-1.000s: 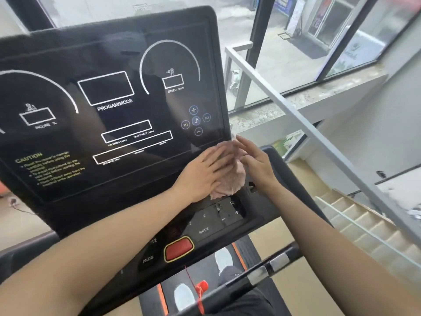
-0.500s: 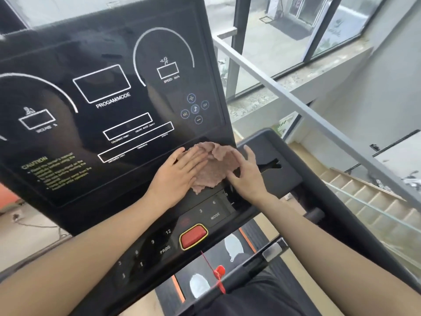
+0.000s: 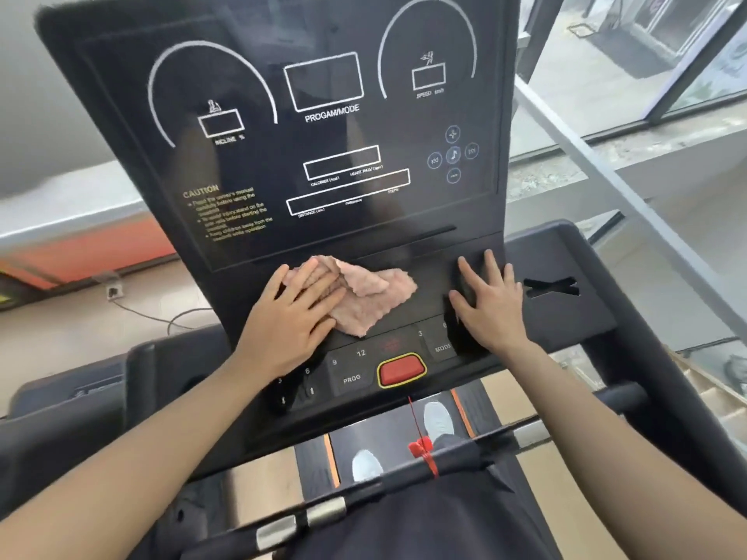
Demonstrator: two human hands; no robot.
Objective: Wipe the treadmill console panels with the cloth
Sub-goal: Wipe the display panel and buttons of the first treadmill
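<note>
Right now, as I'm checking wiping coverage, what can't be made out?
Head view only.
Beneath the cloth and left hand: console surface, covered.
Under the right hand: button labels, covered.
Yellow caution text: too blurred to read.
Top edge of console: partly cut by the frame.

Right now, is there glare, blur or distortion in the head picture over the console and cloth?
Head view: soft window reflections on the glossy display panel, no harsh glare; large print reads, the caution text smears; cloth, left hand and right hand fairly sharp; the frame's left edge is motion-blurred; wide-angle stretches the corners.
</note>
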